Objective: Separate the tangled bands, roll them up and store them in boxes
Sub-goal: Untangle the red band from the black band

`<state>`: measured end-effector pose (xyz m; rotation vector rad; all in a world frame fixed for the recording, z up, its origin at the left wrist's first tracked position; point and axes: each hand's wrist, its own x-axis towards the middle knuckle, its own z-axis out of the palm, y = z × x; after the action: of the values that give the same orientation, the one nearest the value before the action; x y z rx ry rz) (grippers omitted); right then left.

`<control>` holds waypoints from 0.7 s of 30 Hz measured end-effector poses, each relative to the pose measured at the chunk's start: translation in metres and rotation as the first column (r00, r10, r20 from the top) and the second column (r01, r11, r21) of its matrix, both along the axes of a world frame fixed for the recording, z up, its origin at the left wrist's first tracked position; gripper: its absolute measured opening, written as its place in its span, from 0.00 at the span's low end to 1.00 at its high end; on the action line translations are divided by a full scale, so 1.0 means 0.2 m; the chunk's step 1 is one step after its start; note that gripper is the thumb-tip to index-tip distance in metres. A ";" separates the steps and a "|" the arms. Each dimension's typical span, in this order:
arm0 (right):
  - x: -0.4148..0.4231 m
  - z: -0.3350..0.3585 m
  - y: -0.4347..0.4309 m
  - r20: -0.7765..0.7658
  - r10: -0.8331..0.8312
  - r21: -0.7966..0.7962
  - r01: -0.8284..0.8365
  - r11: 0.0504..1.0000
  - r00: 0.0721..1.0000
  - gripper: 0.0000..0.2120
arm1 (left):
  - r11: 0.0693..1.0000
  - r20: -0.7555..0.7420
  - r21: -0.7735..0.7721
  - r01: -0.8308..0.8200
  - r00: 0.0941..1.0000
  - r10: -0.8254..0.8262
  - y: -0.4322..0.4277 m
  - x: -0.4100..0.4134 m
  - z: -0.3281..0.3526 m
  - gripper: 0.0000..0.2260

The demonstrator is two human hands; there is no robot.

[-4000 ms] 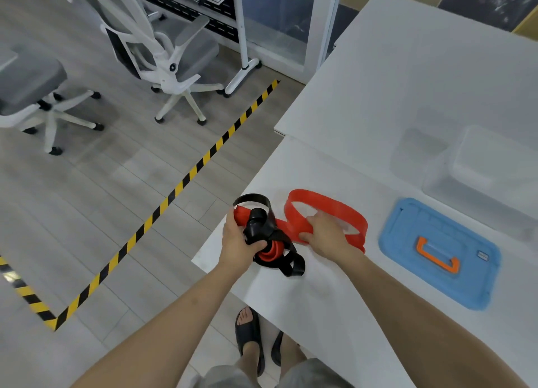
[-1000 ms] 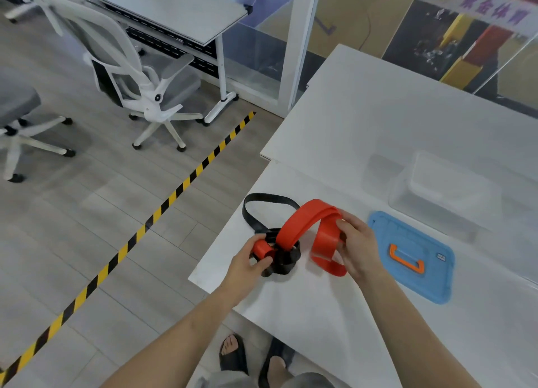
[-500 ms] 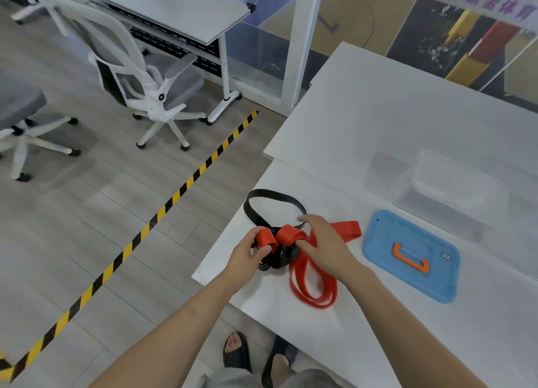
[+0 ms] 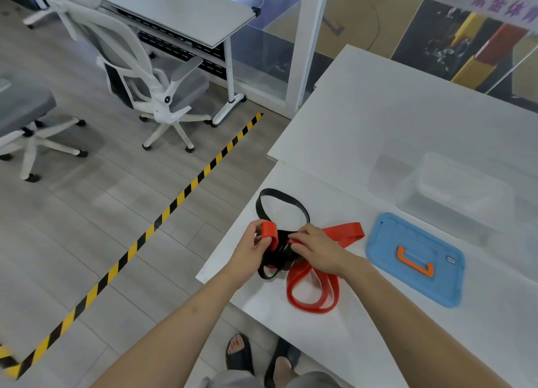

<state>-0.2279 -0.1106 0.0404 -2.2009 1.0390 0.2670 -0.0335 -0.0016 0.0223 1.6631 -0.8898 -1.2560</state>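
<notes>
Pinching the rolled end of a flat red rubber band [image 4: 346, 234] between thumb and forefinger, the left hand [image 4: 250, 253] hovers at the white tabletop [image 4: 364, 131] edge. The right hand [image 4: 320, 249] curls its fingers [image 4: 297, 236] onto the knot with the flat black rubber band [image 4: 283, 196]. A blue lid [image 4: 387, 242] and a clear plastic box [image 4: 454, 192] lie to the right.

We see the left hand [image 4: 251, 253] and right hand [image 4: 318, 250] bare, the forearms uncovered to the frame's edge. Below are black open-toed slide sandals [image 4: 239, 358] on both feet and grey cloth [image 4: 233, 383] at the knees, its cut unclear to us.
</notes>
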 end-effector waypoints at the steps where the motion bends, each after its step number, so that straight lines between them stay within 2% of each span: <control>1: -0.01 0.00 0.01 0.013 0.010 0.013 -0.010 1.000 1.000 0.20 | 1.000 -0.009 0.009 -0.012 1.000 0.012 -0.01 0.00 0.01 0.12; 5: -0.04 0.01 0.04 0.036 0.011 0.015 -0.011 1.000 0.999 0.21 | 0.999 -0.058 0.020 -0.029 0.998 0.030 -0.01 0.00 0.02 0.11; 9: -0.04 0.03 0.04 0.026 0.008 0.044 -0.009 0.999 1.000 0.24 | 0.998 -0.037 0.024 -0.064 0.997 0.065 -0.01 0.00 0.03 0.11; 12: -0.03 0.03 0.06 0.120 -0.107 0.090 0.096 0.991 0.987 0.22 | 0.997 0.038 0.018 -0.075 0.997 0.074 -0.04 -0.01 -0.02 0.15; 16: -0.02 0.01 0.10 0.277 -0.350 0.132 0.326 0.936 0.895 0.22 | 0.976 0.164 0.160 -0.150 0.979 0.123 -0.03 -0.05 -0.08 0.20; 17: -0.02 0.01 0.11 0.304 -0.394 0.147 0.366 0.919 0.868 0.21 | 0.969 0.116 0.187 -0.160 0.983 0.140 -0.02 -0.07 -0.08 0.22; 20: -0.01 0.01 0.15 0.373 -0.497 0.220 0.446 0.868 0.784 0.19 | 0.966 -0.196 0.232 -0.115 0.967 0.163 0.05 -0.14 -0.03 0.24; 21: -0.01 0.01 0.16 0.389 -0.526 0.257 0.460 0.850 0.756 0.19 | 0.970 -0.240 0.221 -0.100 0.959 0.153 0.07 -0.16 -0.02 0.25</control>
<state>-0.2305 -0.0789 0.0419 -1.6539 1.2365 -0.3828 -0.0656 0.0117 0.0182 1.6406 -0.5010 -1.4733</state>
